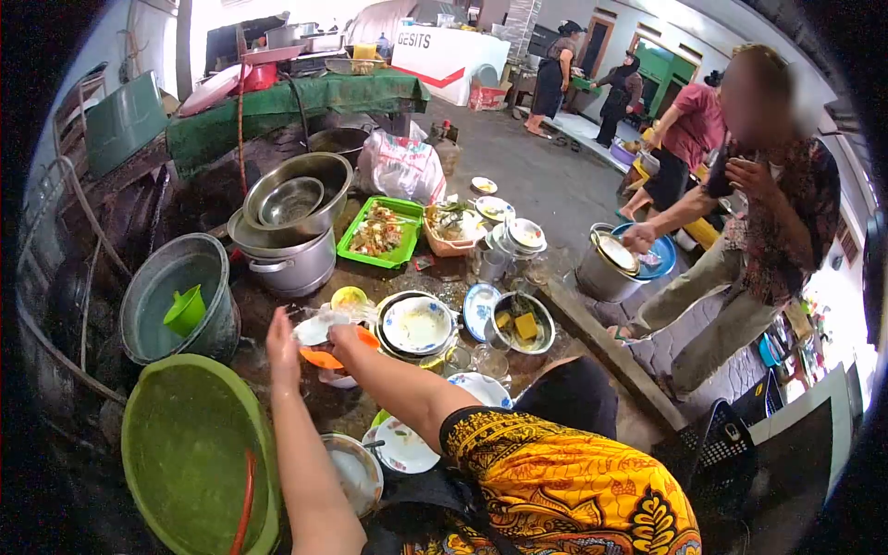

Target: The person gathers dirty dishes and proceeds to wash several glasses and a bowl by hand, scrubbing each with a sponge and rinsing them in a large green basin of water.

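My left hand (282, 351) is held upright with its fingers stretched out and together, left of a small white dish (319, 330). My right hand (347, 342) is closed on the right side of this dish; its exact kind is hard to make out. Just below is an orange bowl (356, 350). A flower-patterned plate (416, 326) rests on a stack of dishes to the right. Closer to me lie a used plate (405, 446) and a whitish basin (351, 472) with a dark handle in it.
At left stand a grey tub (139, 296) with a green dipper (185, 311) and a green basin (185, 435). Beyond are a large pot (291, 264), a green tray (384, 256) of food scraps and a pot (532, 342) with yellow sponges. A person (758, 203) stands at right.
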Action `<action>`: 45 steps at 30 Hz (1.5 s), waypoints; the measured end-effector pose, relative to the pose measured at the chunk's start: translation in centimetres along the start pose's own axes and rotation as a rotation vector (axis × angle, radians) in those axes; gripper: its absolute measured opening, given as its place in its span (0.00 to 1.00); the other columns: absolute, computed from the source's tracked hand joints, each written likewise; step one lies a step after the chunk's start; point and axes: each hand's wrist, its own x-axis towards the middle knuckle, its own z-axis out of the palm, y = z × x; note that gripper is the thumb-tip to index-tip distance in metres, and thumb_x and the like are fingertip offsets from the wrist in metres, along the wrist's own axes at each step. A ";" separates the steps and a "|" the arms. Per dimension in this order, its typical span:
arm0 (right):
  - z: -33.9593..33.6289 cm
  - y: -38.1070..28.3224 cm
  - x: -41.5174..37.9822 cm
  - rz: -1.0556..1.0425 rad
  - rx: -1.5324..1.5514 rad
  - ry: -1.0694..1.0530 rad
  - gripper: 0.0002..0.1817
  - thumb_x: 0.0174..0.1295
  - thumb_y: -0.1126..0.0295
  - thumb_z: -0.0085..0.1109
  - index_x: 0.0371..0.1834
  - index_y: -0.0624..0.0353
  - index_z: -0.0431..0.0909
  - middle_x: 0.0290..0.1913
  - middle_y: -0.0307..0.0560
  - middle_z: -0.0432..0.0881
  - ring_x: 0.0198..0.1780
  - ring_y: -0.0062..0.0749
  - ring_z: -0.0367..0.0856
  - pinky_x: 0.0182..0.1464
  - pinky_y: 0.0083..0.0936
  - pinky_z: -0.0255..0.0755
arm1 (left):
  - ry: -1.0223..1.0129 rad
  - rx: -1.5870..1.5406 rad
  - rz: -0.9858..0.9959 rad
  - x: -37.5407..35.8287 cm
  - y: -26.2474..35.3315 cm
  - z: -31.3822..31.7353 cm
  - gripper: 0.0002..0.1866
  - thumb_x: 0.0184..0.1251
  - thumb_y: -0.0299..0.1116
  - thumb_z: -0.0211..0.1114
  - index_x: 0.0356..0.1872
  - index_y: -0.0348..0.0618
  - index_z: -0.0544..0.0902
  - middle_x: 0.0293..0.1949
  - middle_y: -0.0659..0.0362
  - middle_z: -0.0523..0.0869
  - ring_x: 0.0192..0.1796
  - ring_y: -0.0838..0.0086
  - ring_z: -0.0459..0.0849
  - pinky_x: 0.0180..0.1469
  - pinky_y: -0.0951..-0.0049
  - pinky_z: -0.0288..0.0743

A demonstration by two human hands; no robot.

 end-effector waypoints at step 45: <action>-24.9 -26.5 -0.8 -0.038 -1.258 0.155 0.18 0.46 0.70 0.63 0.43 0.56 0.74 0.45 0.52 0.74 0.42 0.48 0.78 0.27 0.43 0.80 | 0.496 1.808 -0.401 -8.3 -0.3 -9.2 0.31 0.62 0.54 0.48 0.61 0.45 0.63 0.65 0.52 0.57 0.68 0.58 0.50 0.64 0.45 0.44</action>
